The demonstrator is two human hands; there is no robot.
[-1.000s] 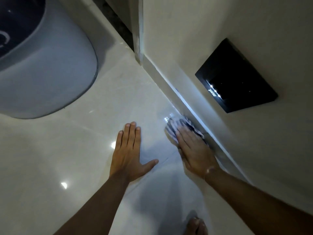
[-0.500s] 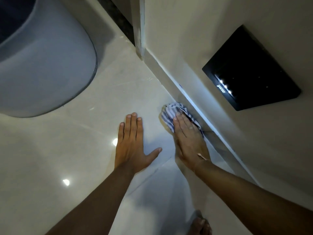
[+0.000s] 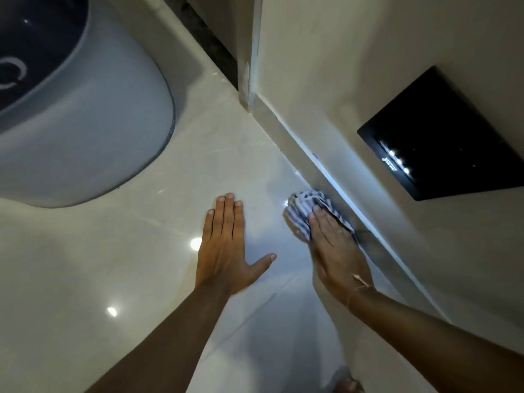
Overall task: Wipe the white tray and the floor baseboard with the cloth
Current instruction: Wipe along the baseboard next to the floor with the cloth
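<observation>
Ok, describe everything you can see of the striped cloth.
The cloth is a small soft rag, white with blue-grey stripes, crumpled into a wad. It lies on the glossy floor at the foot of the baseboard, seemingly against it. The right hand presses flat on its near part with straight fingers; the bunched far end shows beyond the fingertips.

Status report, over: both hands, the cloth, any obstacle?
Left hand open, flat on floor. Right hand presses cloth at baseboard. No obstacle seen along baseboard.
</observation>
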